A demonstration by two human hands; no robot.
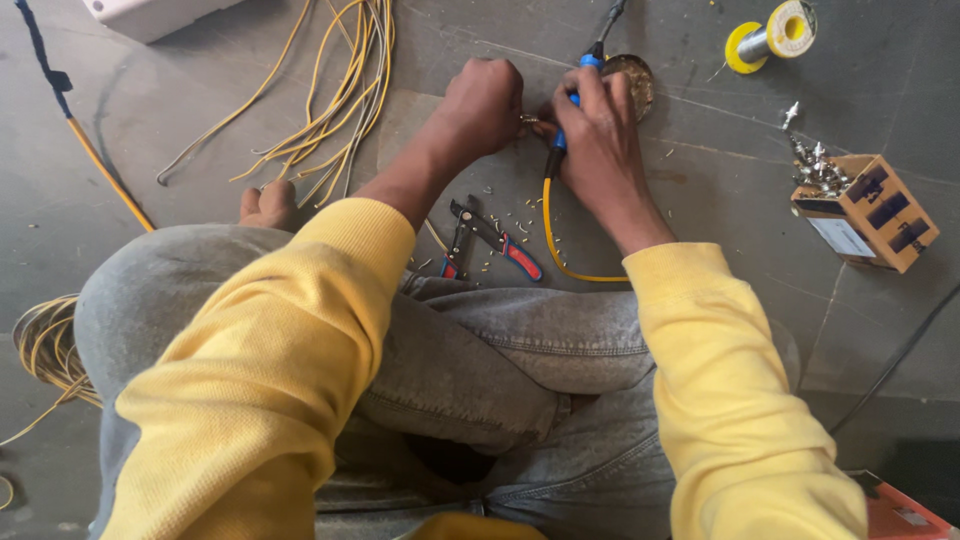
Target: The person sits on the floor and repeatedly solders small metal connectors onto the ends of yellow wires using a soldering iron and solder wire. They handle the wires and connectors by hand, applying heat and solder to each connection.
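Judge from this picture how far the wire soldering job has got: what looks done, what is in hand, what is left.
Done: bits of stripped sheath lie scattered by the wire strippers on the floor. In hand: the right hand grips the blue soldering iron, while the left hand pinches a small metal part at its tip; the joint itself is hidden. Left: loose yellow wires and a box of metal parts lie untouched.

Wire strippers (pixel 490 240) near hands; bare floor (pixel 720 180) rightward

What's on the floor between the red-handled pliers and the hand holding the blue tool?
In the head view, small wire snippets and a yellow wire lie between the pliers and the right hand.
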